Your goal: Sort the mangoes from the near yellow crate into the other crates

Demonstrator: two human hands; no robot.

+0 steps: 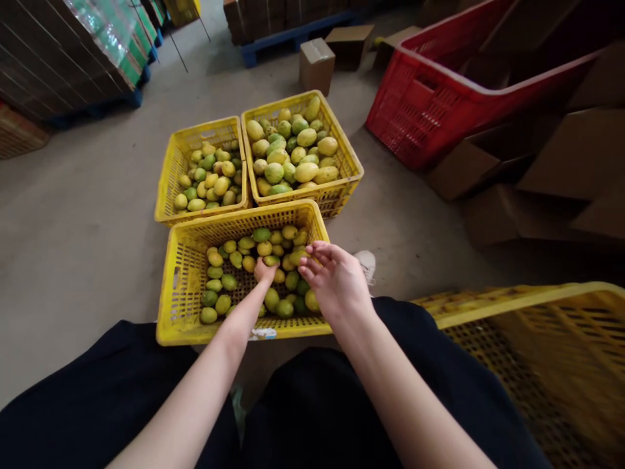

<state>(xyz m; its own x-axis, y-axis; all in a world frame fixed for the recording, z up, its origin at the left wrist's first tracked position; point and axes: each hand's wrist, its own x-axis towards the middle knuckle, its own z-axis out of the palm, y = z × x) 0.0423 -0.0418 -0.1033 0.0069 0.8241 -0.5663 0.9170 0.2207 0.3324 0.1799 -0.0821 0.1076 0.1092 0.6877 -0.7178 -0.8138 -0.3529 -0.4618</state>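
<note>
In front of my knees a yellow plastic crate holds a loose layer of green and yellow lemons, with its dark slotted bottom showing between them. My left hand reaches down into the middle of this crate, its fingers closed around a greenish lemon. Over the crate's right rim hovers my right hand, palm turned inward, fingers loosely bent and apart. No fruit shows in that palm.
Two more yellow crates, a left one and a fuller right one, stand beyond with fruit. A red crate and open cardboard boxes lie right. Another yellow crate is beside my right leg. Stacked pallets stand behind.
</note>
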